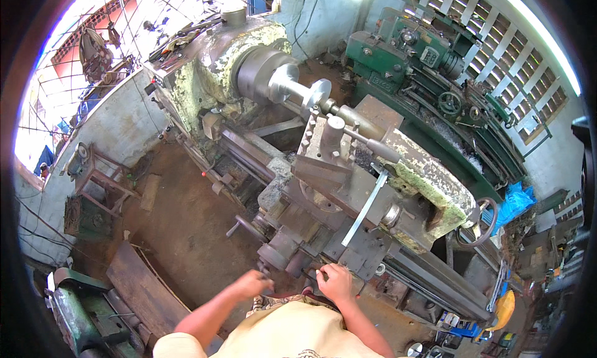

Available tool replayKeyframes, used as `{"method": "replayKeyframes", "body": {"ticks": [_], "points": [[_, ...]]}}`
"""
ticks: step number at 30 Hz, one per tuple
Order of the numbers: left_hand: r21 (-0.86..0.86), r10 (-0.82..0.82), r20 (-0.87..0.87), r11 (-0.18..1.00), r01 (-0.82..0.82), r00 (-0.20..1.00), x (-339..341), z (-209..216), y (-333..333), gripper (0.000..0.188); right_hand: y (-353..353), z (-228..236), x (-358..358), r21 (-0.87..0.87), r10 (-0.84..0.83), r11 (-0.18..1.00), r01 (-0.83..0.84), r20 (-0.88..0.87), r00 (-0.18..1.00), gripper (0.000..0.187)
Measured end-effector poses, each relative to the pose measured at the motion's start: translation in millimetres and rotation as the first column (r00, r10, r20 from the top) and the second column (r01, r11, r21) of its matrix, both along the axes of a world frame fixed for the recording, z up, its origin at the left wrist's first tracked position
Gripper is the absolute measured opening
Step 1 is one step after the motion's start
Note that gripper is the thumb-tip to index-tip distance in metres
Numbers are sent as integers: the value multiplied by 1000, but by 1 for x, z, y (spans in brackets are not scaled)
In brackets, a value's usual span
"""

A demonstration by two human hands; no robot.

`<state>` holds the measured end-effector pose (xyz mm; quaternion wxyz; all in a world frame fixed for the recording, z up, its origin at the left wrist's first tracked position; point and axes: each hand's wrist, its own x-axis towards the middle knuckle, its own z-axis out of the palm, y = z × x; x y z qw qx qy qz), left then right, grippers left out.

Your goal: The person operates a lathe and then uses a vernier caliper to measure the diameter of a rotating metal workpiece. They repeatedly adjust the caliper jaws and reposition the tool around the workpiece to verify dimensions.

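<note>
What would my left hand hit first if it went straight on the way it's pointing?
Probably the round grey metal drum on the lathe, ahead and to the right of your left hand, though depth is unclear.

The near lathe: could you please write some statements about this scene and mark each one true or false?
1. The near lathe has a spool-shaped workpiece at its chuck. True.
2. The workpiece is painted green. False: it looks silvery.
3. A pale flat bar lies on the lathe. True.
4. The left hand and right hand are near a round dark housing. True.
5. The right hand touches the bar. False: they are apart.
</note>
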<state>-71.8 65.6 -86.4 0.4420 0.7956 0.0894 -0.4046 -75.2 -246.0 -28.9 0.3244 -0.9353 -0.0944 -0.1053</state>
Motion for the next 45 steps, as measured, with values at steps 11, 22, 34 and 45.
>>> {"method": "replayKeyframes", "body": {"ticks": [11,22,34,45], "points": [[154,35,79,987,-47,996,-7,-23,-5,27,1,-5,-1,-56,-18,998,16,-34,999,16],[45,222,-55,974,-220,973,-3,-13,-4,24,-2,-5,-3,-31,-2,1000,1,-7,1000,14],[340,101,291,919,-201,951,-16,-39,0,26,-13,2,-6,45,126,991,-124,-32,992,16],[323,150,31,934,-152,988,-3,-10,3,21,-70,-29,-51,571,-291,789,228,20,956,25]]}}
